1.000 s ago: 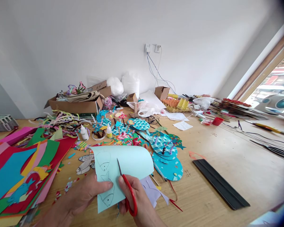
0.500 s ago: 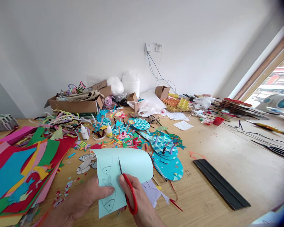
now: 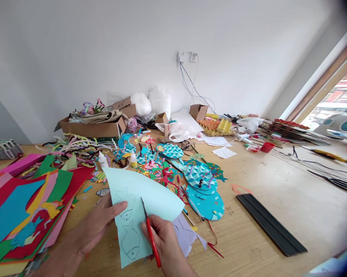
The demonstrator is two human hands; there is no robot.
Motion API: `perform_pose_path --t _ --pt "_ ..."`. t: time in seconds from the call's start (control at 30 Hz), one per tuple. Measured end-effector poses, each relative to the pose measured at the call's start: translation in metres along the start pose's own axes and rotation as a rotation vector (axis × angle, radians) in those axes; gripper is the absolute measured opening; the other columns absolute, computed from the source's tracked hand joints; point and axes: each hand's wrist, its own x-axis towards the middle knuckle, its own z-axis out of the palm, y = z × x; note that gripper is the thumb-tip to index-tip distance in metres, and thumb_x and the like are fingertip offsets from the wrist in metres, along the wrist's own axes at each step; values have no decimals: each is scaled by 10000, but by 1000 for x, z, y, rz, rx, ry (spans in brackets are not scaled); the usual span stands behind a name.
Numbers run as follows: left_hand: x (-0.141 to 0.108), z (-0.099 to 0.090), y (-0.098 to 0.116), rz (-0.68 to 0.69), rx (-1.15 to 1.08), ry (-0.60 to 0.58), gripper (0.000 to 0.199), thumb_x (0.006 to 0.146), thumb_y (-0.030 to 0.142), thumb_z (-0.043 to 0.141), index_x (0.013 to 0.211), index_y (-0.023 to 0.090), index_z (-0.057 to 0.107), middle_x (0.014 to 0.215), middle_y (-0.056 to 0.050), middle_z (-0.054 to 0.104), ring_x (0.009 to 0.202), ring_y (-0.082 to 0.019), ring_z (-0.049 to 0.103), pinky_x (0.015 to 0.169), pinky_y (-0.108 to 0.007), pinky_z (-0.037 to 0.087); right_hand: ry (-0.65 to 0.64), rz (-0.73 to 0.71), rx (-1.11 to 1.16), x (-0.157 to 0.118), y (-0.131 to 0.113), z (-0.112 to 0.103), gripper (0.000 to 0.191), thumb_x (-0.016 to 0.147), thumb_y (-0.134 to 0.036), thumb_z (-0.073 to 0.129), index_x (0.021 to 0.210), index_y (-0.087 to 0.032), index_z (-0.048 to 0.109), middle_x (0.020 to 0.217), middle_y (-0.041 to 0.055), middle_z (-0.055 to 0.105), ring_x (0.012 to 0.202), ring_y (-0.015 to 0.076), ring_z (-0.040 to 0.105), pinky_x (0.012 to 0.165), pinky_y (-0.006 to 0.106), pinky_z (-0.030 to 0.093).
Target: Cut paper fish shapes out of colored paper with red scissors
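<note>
A light blue sheet (image 3: 156,192) with two fish outlines drawn in pencil is held up over the table. My left hand (image 3: 102,219) grips its left edge, the thumb lying on top beside the upper fish. Red-handled scissors (image 3: 153,242) are in my right hand (image 3: 164,238), their dark blades pointing away from me over the sheet, to the right of the drawings. Whether the lower blade is under the paper is hidden. Purple paper scraps (image 3: 186,234) lie on the table just right of my right hand.
Coloured paper (image 3: 14,204) is stacked at left. Two glue bottles (image 3: 133,159), blue paper fish pieces (image 3: 208,204) and scraps lie beyond the sheet. A black tray (image 3: 271,223) rests at right. Cardboard box (image 3: 92,129), egg cartons (image 3: 225,127) and a red cup (image 3: 267,147) are farther back.
My left hand has moved up along the sheet's edge, uncovering the lower fish. The sheet's far left corner is higher and farther left. The scissors have turned and shifted slightly left.
</note>
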Motion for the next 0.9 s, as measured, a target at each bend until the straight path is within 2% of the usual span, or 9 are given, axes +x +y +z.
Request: perform_pose_path --t 0.1,0.2,0.3,0.47,0.63,0.77,0.9 --pt "4 4 0 42 57 117 438 681 347 744 1062 170 617 976 -50 752 907 -262 658 794 -353 514 13 -19 -35 0 -2 1 481 789 -626 506 602 -185 460 531 -51 352 476 85 352 409 192 285" --pt "5 9 -3 65 98 149 357 681 309 741 991 156 648 867 -22 770 851 -256 673 762 -340 519 -14 -4 -8 -1 -6 1 481 787 -633 504 606 -192 442 527 -53 329 481 89 312 413 203 254" --pt "2 9 -2 30 50 79 352 707 289 727 1028 169 650 853 -3 772 806 -253 689 719 -338 528 -76 -22 65 -2 -10 -1 502 798 -651 479 597 -199 394 553 -52 284 510 93 271 431 210 227" --pt "-1 5 -1 -70 -36 -46 497 676 321 767 1129 169 631 842 -53 773 719 -262 700 659 -353 538 -152 -30 139 -3 -16 -8 570 755 -742 454 604 -202 352 579 -50 296 537 94 280 480 223 227" --pt "0 2 -3 -72 -71 -86 557 706 292 745 1229 204 577 959 -65 762 825 -273 694 713 -357 542 -175 0 135 -2 -13 -10 569 751 -741 466 627 -185 456 593 -25 427 557 111 375 496 225 284" --pt "1 1 -3 -66 -87 -97 606 701 281 747 1266 200 544 974 -70 758 860 -286 689 711 -356 540 -149 4 156 -2 -10 -8 573 743 -734 488 604 -179 452 556 -35 399 516 92 352 461 210 260" --pt "-1 1 0 -79 -53 -88 605 678 298 766 1237 182 564 948 -71 762 827 -286 694 697 -360 548 -190 50 177 -1 -13 -6 615 687 -799 468 588 -195 414 486 -57 355 423 74 316 400 206 232"
